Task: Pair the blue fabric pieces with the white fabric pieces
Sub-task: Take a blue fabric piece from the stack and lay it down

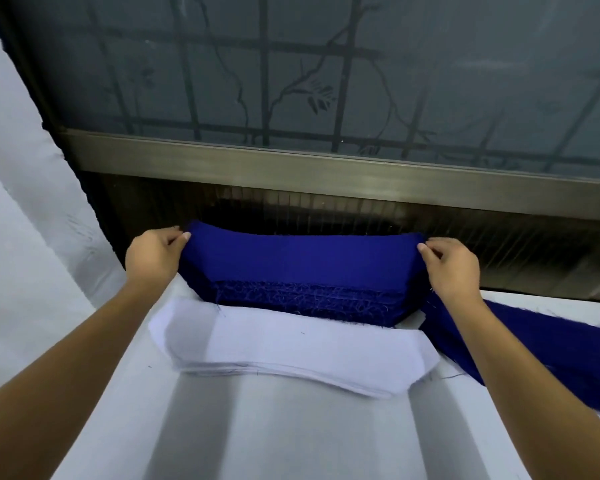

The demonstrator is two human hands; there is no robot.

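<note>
A thick stack of blue fabric pieces [302,271] lies at the far edge of the white table [291,434], with frayed threads along its near side. My left hand [155,256] pinches the left end of the top blue piece. My right hand [452,266] pinches its right end. Directly in front of the blue stack lies a thinner stack of white fabric pieces [291,348] of the same long, angled-end shape. Both stacks touch along their long edges.
More blue fabric [520,337] lies spread to the right, partly under my right forearm. A window with a metal frame [326,171] and bars rises just behind the table. White cloth [25,237] hangs at the left.
</note>
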